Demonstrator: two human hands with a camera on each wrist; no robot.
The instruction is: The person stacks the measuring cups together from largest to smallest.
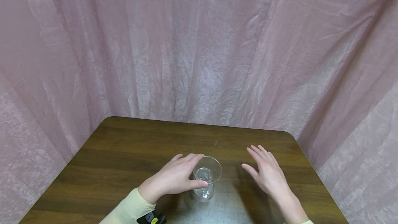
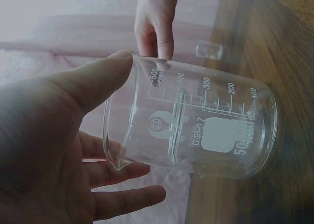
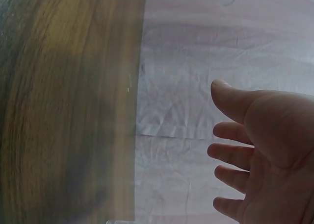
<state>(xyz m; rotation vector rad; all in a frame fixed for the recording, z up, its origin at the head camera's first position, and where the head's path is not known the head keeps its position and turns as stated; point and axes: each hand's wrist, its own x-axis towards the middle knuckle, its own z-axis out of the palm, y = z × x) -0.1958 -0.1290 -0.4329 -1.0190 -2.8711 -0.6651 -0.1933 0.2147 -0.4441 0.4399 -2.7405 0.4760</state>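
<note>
A large clear glass beaker (image 1: pixel 216 175) with white volume marks and a pouring lip stands on the table. My left hand (image 1: pixel 175 175) holds it by the rim, thumb on the near side and fingers round the far side. Inside, a smaller rim (image 2: pixel 178 131) shows through the glass, like that of a smaller beaker. To the right, my right hand (image 1: pixel 267 173) hovers over the table, fingers extended and spread a little, with nothing in it. The left wrist view also has a small clear glass piece (image 2: pixel 209 50) beyond the beaker, close by the right hand.
The brown wooden table (image 1: pixel 124 148) has rounded far corners. Pink velvet curtains (image 1: pixel 199 51) hang behind it and down both sides. A black wrist strap (image 1: pixel 149 218) with a yellow spot sits on the left sleeve.
</note>
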